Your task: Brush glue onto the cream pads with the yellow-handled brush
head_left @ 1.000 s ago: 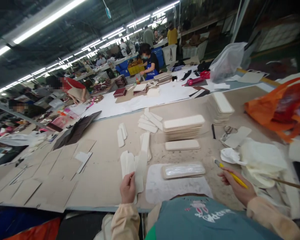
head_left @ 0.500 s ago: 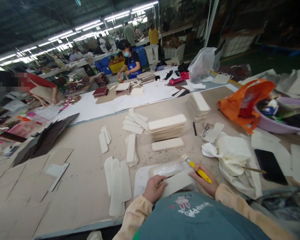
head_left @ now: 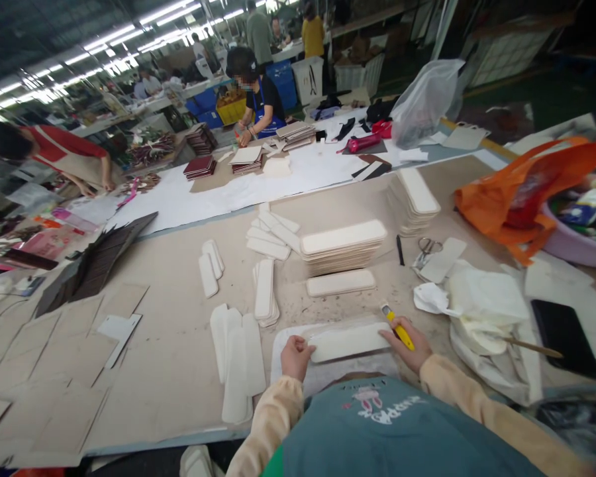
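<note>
My left hand (head_left: 295, 355) grips the left end of a long cream strip (head_left: 350, 341) lying across a white pad (head_left: 328, 371) at the table's near edge. My right hand (head_left: 408, 344) holds a yellow-handled brush (head_left: 396, 328) and rests its fingers on the strip's right end. A glossy, glue-wet piece lies just under the strip. To the left lie several more cream strips (head_left: 236, 361).
Stacks of cream boards (head_left: 342, 245) stand past the pad, with a single board (head_left: 340, 283) in front. Scissors (head_left: 424, 250), white cloths (head_left: 481, 305), a black phone (head_left: 566, 338) and an orange bag (head_left: 521, 192) lie right. Other people work at far tables.
My left hand left the strips at left and carried one strip over to the pad; both hands now lay it flat. The brush hand came in from the right.
</note>
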Demonstrator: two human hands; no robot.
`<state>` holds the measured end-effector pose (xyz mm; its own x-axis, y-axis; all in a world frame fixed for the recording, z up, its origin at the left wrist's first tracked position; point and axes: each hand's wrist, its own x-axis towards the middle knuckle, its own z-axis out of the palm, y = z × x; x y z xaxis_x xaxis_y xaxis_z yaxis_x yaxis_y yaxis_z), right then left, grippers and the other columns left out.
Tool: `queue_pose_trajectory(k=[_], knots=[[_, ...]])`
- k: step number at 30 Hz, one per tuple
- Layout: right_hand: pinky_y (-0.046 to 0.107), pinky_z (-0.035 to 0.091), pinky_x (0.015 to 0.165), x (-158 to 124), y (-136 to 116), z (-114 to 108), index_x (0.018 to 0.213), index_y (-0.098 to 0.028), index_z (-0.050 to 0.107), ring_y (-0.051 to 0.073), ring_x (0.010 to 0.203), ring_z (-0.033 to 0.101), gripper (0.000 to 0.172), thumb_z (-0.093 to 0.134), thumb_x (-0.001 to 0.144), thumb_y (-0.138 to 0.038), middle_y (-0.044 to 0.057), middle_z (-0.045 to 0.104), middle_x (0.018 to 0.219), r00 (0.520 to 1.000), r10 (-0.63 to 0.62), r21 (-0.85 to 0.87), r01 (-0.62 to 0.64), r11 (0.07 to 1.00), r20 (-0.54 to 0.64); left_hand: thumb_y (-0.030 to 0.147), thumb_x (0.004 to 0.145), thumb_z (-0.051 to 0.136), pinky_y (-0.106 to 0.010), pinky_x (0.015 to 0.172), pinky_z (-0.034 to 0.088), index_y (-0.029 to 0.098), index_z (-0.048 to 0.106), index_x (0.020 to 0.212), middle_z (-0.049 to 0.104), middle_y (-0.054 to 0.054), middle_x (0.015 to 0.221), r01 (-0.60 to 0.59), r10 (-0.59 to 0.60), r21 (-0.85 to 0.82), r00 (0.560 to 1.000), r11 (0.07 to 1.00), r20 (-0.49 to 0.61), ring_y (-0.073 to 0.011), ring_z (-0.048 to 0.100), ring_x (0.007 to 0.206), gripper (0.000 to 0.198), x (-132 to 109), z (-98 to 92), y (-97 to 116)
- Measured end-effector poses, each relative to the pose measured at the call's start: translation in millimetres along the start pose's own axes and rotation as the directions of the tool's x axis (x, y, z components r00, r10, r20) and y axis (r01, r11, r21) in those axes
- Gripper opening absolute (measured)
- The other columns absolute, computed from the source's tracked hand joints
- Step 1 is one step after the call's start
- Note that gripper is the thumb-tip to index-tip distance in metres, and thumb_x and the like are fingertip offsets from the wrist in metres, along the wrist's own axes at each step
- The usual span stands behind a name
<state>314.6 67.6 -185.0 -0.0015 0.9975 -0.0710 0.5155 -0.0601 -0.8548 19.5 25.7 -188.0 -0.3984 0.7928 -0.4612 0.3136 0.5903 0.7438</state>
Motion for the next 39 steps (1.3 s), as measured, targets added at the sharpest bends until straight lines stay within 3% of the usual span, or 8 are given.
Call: queue_pose_trajectory(k=[4,11,32,39], knots=[[0.028,0.041,0.056,12,7,6,0.079,-0.024,0.043,0.016,0.055,0.05,0.031,0.055,0.075,-0.053,-0.004,0.05,0.063,1.0,-0.013,-0.081,0.013,0.997,0.008,0.026,0.066,0.065,-0.025,0.06,0.038,0.019,0.05,0.08,0.06,0.004,0.058,-0.019,0.026,0.203,0.999,0.979,-0.034,-0.0129,0.057,0.061,0.022,12,4.8,4],[0.027,0.04,0.055,19,12,14,0.078,-0.025,0.043,0.016,0.054,0.052,0.031,0.054,0.075,-0.054,-0.004,0.053,0.061,0.999,0.02,-0.146,-0.015,0.989,0.034,0.027,0.07,0.063,-0.025,0.059,0.036,0.019,0.051,0.085,0.063,0.002,0.064,0.002,0.006,0.327,1.0,0.945,-0.025,-0.0139,0.058,0.064,0.021,18,7.7,0],[0.028,0.04,0.057,29,15,17,0.078,-0.025,0.04,0.017,0.059,0.054,0.02,0.048,0.081,-0.043,-0.003,0.054,0.066,0.993,-0.024,-0.278,0.055,0.959,0.115,0.029,0.073,0.059,-0.024,0.061,0.036,0.019,0.054,0.09,0.063,0.003,0.065,-0.021,0.012,0.404,1.0,0.915,0.024,-0.0129,0.058,0.065,0.02,25,8.2,-4],[0.031,0.043,0.063,30,23,17,0.083,-0.024,0.041,0.02,0.068,0.055,0.012,0.046,0.079,-0.034,0.001,0.055,0.074,0.996,-0.051,-0.29,0.068,0.955,0.067,0.03,0.075,0.056,-0.025,0.06,0.036,0.02,0.053,0.088,0.06,0.003,0.062,-0.046,0.029,0.428,0.998,0.902,0.046,-0.0142,0.058,0.063,0.018,25,6.4,0]])
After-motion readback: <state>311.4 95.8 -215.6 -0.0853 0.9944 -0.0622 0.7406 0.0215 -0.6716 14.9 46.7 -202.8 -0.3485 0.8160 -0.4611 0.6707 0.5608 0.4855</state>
